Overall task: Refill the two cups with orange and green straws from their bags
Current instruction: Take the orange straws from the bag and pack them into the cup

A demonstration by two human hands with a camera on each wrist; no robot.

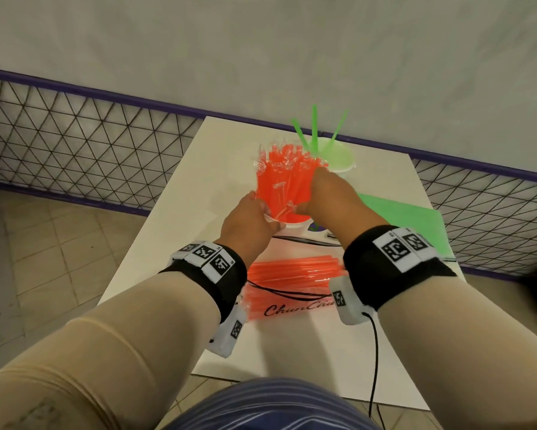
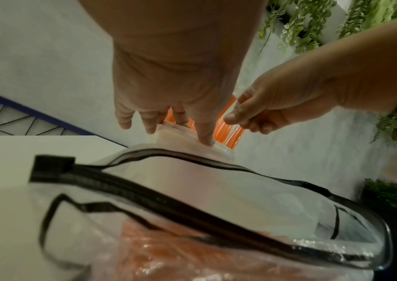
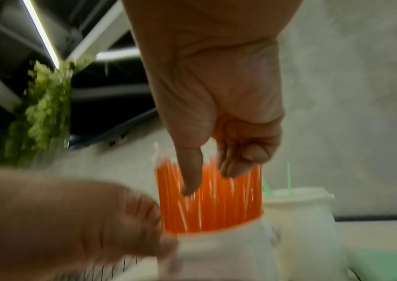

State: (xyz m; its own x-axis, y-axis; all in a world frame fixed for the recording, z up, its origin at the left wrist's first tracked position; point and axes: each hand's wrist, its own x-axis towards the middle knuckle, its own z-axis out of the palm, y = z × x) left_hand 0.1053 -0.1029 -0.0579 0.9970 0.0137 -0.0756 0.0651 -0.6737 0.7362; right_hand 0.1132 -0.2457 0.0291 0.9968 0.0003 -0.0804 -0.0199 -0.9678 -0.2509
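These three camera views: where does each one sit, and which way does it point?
Head: worn on the head, looking down at the white paper cup of orange plastic straws; both forearms show.
Left wrist: looks along the left hand, over the clear zip bag.
Right wrist: looks along the right hand.
All share the cup.
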